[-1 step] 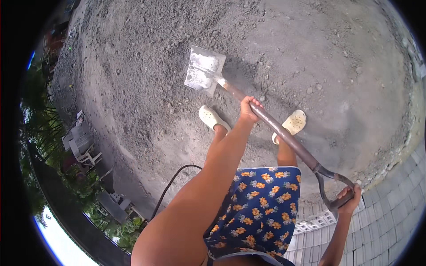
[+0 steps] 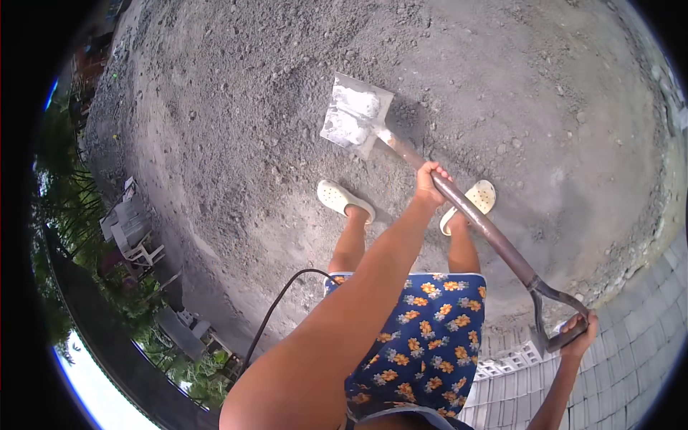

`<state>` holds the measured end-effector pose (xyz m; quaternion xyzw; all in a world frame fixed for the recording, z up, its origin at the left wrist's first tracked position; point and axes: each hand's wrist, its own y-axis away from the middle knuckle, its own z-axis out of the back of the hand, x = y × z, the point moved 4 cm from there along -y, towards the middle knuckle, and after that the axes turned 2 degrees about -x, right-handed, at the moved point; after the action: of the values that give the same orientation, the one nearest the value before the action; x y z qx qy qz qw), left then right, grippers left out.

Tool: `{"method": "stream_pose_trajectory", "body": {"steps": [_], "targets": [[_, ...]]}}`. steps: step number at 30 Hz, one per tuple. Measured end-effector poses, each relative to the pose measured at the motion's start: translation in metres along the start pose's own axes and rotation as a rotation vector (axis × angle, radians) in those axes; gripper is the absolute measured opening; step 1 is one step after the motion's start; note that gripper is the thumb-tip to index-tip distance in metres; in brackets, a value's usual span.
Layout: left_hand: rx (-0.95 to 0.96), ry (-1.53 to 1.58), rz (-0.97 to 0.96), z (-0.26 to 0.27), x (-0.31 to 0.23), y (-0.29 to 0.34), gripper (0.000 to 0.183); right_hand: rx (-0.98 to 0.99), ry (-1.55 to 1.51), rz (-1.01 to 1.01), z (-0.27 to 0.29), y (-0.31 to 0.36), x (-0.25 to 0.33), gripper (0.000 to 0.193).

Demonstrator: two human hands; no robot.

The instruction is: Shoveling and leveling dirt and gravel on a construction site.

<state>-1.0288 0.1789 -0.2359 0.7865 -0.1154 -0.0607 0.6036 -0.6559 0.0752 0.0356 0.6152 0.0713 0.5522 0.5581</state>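
Note:
A square-bladed shovel runs slantwise across the view, its pale, white-smeared metal blade at the far end over grey, gravelly ground. My left hand is wrapped round the brown shaft a short way behind the blade. At the near right, my right hand grips the crossbar of the dark D-shaped handle. The blade lies flat side up; whether it touches the ground I cannot tell.
My feet, in cream clogs, stand on loose grey soil with small stones. A grey block wall rises at the near right. A thin black cable curves beside my left arm. Plants and a white plastic chair are at left.
The shovel has shifted to the right, blade, shaft and handle together. Both my hands moved right with it, keeping their grip. My feet stay nearly in place.

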Motion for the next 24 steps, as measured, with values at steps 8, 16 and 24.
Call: {"method": "stream_pose_trajectory", "body": {"steps": [8,16,24], "targets": [[0.039,0.141,0.416,-0.049,0.176,0.003,0.020,-0.322,0.315,0.238,0.087,0.022,0.145,0.034],[0.123,0.304,0.132,0.020,-0.103,-0.043,0.017,-0.051,0.456,0.204,-0.161,0.014,0.042,0.036],[0.014,0.140,0.156,0.126,-0.250,-0.015,0.013,-0.061,0.242,0.027,-0.231,0.142,-0.114,0.034]]}}
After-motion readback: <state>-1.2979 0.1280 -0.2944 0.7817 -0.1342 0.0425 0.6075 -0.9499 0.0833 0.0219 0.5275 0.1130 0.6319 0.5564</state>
